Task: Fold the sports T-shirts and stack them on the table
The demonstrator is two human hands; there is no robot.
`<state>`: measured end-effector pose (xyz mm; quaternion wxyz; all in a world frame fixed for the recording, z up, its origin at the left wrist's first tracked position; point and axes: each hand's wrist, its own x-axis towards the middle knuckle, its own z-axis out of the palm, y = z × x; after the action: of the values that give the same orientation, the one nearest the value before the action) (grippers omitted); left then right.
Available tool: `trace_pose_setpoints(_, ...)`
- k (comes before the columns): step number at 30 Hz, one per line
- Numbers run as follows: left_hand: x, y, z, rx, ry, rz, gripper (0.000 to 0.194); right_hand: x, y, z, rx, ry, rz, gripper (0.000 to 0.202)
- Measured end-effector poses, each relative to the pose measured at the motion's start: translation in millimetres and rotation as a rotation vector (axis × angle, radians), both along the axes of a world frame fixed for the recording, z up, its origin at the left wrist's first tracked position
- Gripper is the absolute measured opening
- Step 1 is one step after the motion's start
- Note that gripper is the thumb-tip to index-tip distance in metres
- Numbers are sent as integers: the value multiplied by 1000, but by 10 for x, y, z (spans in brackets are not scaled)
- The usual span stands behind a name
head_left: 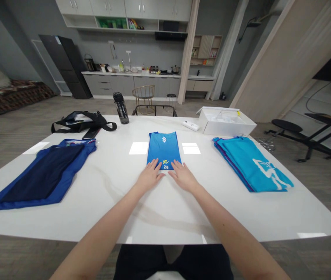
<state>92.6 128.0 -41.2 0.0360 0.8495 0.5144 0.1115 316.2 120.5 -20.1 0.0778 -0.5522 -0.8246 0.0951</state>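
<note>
A folded bright blue shirt [163, 148] with a white logo and a yellow mark lies in the middle of the white table [165, 210]. My left hand [149, 175] rests flat at the shirt's near left corner, fingers spread over its edge. My right hand [183, 175] lies flat at the near right corner, fingertips touching the fabric. Neither hand grips anything.
A dark blue shirt pile [41, 173] lies spread at the left. Turquoise folded shirts [251, 165] are stacked at the right. Behind them stand a white open box [226, 121], a white remote [190, 125], a black bottle [121, 108] and a black bag [82, 121].
</note>
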Motion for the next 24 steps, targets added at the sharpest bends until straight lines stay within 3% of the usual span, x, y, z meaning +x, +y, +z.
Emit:
trace_pose_setpoints(4,11,-9,-89,-43,-26,-4,78,-28,-78,-156,-35,-16,1,70)
trace_pose_setpoints(8,-15,-157,-87,-65,-40,-3,84,27,-250,-103,-109,18,-5,68)
trace_pose_setpoints(14,-30,-597,5,-153,-52,-57,82,157,-646,66,-188,60,16,66)
trace_pose_setpoints(20,27,-1107,18,-151,-85,-50,77,282,-1059,65,-238,98,21,61)
trace_pose_setpoints(24,71,-1175,16,-138,-86,0,70,309,-1144,32,-204,96,26,58)
